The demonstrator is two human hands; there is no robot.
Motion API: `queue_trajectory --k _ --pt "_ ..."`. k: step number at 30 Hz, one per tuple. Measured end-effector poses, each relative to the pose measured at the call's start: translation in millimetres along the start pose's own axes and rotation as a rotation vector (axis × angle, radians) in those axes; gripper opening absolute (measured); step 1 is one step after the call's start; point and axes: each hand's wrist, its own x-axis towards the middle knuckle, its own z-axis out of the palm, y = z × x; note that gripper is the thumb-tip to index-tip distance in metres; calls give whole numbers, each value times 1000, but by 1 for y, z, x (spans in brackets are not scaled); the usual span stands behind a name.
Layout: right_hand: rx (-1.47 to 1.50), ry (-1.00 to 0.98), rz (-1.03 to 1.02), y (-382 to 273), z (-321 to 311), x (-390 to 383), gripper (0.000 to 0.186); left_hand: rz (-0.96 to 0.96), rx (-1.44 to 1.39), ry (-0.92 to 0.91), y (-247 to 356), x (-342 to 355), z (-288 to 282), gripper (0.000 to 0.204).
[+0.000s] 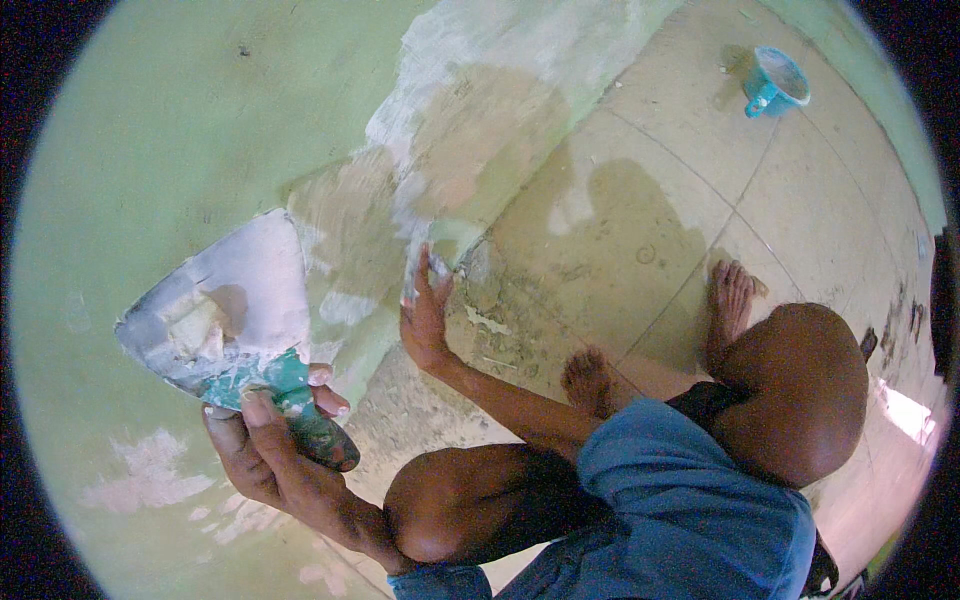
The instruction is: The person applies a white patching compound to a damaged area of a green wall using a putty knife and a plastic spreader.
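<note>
My left hand point(285, 455) grips a wide putty knife point(265, 270) by its green handle. The blade is broad and metal, with a lump of pale putty point(197, 325) on it. White smears cover the handle and my fingertips. Farther right, my right hand point(428, 315) is at the foot of the green wall point(200, 150), beside the corner with the floor. Its fingers close around something thin and pale that I cannot make out. Around it the wall bears a large patch of white and beige filler point(460, 130).
A light blue handled pail point(780, 75) with greyish residue stands on the tiled floor point(690, 150) at the far right. Dirt and flaked bits lie along the wall's base. My bent knees and bare feet take up the lower right.
</note>
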Motion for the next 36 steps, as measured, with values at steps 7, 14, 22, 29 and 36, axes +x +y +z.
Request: queue_trajectory --k 7,14,22,29,36 --pt "648 248 613 21 -56 77 35 -30 -7 -14 -3 2 -7 23" --pt "-206 341 -50 -41 -25 65 51 -10 0 -48 1 1 -5 21" --pt "323 186 159 12 -57 58 53 -47 33 -9 1 -3 -4 21" --pt "247 -45 154 24 -65 35 40 -44 -49 204 -12 -8 11 23" --pt "862 13 448 85 -202 84 33 -79 -53 175 -28 -10 11 24"
